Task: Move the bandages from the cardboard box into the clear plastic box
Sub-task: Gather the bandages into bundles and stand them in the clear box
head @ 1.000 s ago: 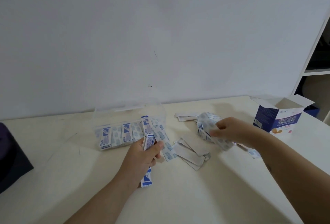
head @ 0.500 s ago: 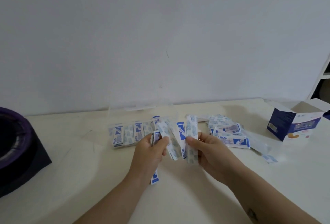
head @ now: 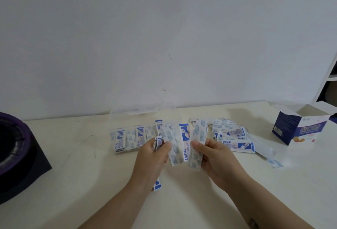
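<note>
Bandages (head: pixel 184 143) fan out, long axes running near to far.

A single wide-angle camera worn on the person's head looks forward and down across the tabletop (head: pixel 82 174) toward the clear plastic box (head: pixel 142 112), which sits near the frame's centre against a white wall (head: pixel 164 27). The left hand (head: pixel 151 157) and right hand (head: pixel 217 157), each gripping bandages (head: pixel 184 137), sit just in front of the box, closest to the lens. A cardboard box (head: pixel 299 128) stands well to the clear box's right, and a dark object (head: pixel 16 155) lies well to its left at the frame's edge.
</note>
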### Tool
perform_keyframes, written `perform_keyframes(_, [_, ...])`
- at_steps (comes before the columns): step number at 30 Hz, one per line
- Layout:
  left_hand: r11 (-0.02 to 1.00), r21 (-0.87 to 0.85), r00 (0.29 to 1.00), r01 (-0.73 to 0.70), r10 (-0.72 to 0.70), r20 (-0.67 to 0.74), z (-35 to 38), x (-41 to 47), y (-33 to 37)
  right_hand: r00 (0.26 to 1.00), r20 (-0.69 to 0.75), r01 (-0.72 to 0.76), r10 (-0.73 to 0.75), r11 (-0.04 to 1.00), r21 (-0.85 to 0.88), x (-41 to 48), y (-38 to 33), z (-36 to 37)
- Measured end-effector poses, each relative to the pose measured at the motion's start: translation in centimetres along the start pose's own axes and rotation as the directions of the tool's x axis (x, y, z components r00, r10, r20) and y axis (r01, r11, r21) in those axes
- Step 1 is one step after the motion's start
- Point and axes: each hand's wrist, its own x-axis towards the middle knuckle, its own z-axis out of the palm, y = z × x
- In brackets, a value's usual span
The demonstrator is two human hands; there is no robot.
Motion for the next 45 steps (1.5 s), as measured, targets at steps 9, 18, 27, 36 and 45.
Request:
perform_keyframes(9, [0.923,-0.355,0.978,0.147,-0.083,0.189,-0.1,0.0,0.9,0.978,-0.128,0.12,-0.164,0.947,-0.296,-0.1,-0.1,0.1])
perform_keyframes(18, [0.938,-0.316,0.984,0.142,-0.099,0.148,0.1,-0.4,1.0,0.997,0.031,0.08,-0.076,0.982,-0.172,-0.4,0.6,1.2])
perform_keyframes(27, [0.894,-0.354,0.957,0.276,-0.222,0.186,-0.1,-0.1,1.0,0.992,-0.021,0.123,-0.128,0.977,-0.176,0.0,-0.2,-0.4])
perform_keyframes(36, [0.684,-0.454,0.796,0.57,-0.325,0.511,-0.7,-0.5,1.5,0.285,0.832,0.719,-0.476,-0.467,-0.514,0.5,-2.4,-4.4])
perform_keyframes(45, [0.704,-0.371,0.747,0.606,-0.342,0.57,-1.1,-0.3,1.1,0.175,0.927,0.707,-0.331,-0.613,-0.352,0.5,-3.0,-4.6])
